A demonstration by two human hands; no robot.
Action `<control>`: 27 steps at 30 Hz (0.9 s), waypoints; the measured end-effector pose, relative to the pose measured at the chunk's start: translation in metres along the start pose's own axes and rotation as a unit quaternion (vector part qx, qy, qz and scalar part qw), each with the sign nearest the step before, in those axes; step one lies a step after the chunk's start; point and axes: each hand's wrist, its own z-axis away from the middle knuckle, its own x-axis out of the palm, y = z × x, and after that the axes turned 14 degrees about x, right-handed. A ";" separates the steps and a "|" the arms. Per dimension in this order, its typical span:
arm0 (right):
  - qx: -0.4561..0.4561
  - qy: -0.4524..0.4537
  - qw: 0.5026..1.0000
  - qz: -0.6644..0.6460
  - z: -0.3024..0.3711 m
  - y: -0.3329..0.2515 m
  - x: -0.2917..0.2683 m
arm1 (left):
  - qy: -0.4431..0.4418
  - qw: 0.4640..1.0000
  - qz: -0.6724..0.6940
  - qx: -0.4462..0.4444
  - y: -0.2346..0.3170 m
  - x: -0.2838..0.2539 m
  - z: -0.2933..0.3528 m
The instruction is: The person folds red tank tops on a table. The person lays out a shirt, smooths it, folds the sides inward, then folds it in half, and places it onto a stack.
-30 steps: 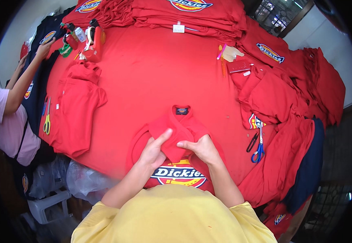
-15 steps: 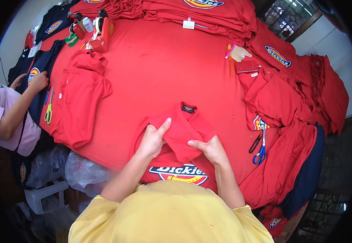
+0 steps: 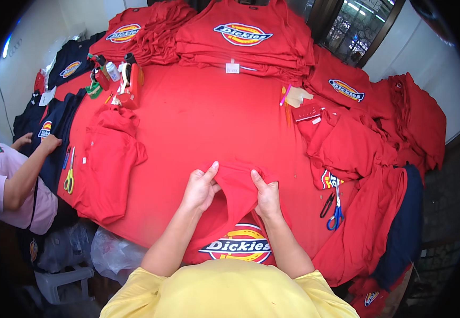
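A red garment with a printed badge on its front (image 3: 243,199) hangs stretched between my two hands at the near edge of the table. My left hand (image 3: 201,190) pinches its left side, thumb pointing up. On the other side, my right hand (image 3: 266,193) grips the fabric, its thumb laid on top. The printed badge (image 3: 236,245) faces up close to my body, below both hands. The neck label is out of sight.
Stacked red shirts (image 3: 246,47) line the far side. Blue scissors (image 3: 336,212) and black thread snips (image 3: 327,204) lie right, beside crumpled red shirts (image 3: 354,138). Yellow scissors (image 3: 69,177) lie left, near a tape dispenser (image 3: 130,85). A co-worker's hand (image 3: 51,143) touches navy fabric.
The collar with its dark label has turned out of sight, and the fabric is now pulled between my hands. My right hand has turned more upright. The whole view has shifted slightly.
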 end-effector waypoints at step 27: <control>-0.014 0.021 0.998 0.054 0.004 0.040 -0.003 | 0.032 0.992 0.086 0.083 -0.037 -0.024 0.014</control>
